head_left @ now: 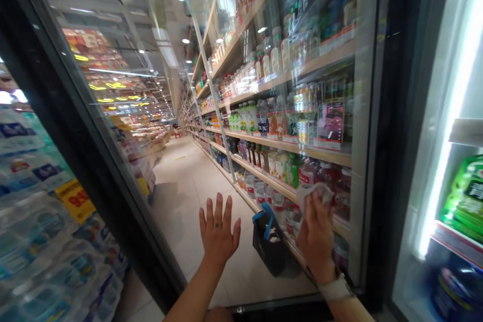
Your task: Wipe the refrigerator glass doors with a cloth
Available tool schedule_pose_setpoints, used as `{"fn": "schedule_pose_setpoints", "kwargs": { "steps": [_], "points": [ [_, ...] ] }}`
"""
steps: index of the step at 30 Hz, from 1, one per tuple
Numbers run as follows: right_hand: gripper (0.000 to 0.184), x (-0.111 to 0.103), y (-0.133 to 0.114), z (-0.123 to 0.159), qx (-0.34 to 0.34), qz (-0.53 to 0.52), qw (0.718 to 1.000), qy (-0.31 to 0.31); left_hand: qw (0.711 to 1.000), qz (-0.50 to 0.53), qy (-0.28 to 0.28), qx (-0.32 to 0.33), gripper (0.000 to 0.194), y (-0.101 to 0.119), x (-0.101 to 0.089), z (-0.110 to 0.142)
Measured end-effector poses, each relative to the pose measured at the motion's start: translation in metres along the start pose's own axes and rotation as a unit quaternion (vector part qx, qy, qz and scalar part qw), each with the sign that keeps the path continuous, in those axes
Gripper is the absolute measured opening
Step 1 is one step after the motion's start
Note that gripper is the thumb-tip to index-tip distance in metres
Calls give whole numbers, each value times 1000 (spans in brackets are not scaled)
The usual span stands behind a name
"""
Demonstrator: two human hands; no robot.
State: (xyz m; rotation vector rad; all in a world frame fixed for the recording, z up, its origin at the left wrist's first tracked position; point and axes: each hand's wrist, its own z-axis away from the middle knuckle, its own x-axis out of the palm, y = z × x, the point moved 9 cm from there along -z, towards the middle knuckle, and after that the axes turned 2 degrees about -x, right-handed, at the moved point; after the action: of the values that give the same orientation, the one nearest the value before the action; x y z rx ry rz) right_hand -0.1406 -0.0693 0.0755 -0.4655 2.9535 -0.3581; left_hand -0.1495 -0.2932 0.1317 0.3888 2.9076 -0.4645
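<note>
My left hand (218, 231) lies flat with its fingers spread, at the lower part of a framed glass door (177, 241). It holds nothing. To its right, my right hand (317, 236) presses a crumpled pale cloth (316, 192) to the same glass, its fingers lying over the cloth and partly covering it. A light band is around my right wrist. Between the two hands, through the glass, a dark bag (269, 249) with blue handles (268, 219) stands on the floor.
Shelves (287, 146) of bottled drinks show through or in the glass. At right, a lit cooler holds a green bottle (466, 201). Wrapped water packs (49, 246) with a yellow price sign (75, 200) are stacked at left. The dark door frame (88, 156) slants between.
</note>
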Motion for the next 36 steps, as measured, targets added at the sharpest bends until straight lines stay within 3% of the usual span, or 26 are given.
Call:
{"fn": "schedule_pose_setpoints", "kwargs": {
  "steps": [4,8,12,15,21,27,31,36],
  "points": [
    [58,-28,55,-10,97,-8,993,74,1000,7,8,-5,73,3,-5,-2],
    [55,-33,59,-12,146,-35,982,111,1000,3,5,-2,74,5,-5,-3],
    [55,-20,25,-8,145,-47,982,114,1000,0,1,1,74,4,-2,-1],
    [56,-2,-12,0,110,-55,989,80,1000,1,4,-2,73,4,-4,-1],
    [64,31,-84,29,-13,-97,995,-15,1000,-5,7,3,71,8,-7,-3],
    [70,39,-116,45,-133,-110,982,-82,1000,-6,5,13,67,5,-5,-2],
    [68,32,-94,39,-161,-69,979,-102,1000,-6,-1,5,69,4,-4,-2],
    [68,2,-11,10,-55,-38,997,-24,1000,5,5,-2,72,6,-5,-2]
  ]
}}
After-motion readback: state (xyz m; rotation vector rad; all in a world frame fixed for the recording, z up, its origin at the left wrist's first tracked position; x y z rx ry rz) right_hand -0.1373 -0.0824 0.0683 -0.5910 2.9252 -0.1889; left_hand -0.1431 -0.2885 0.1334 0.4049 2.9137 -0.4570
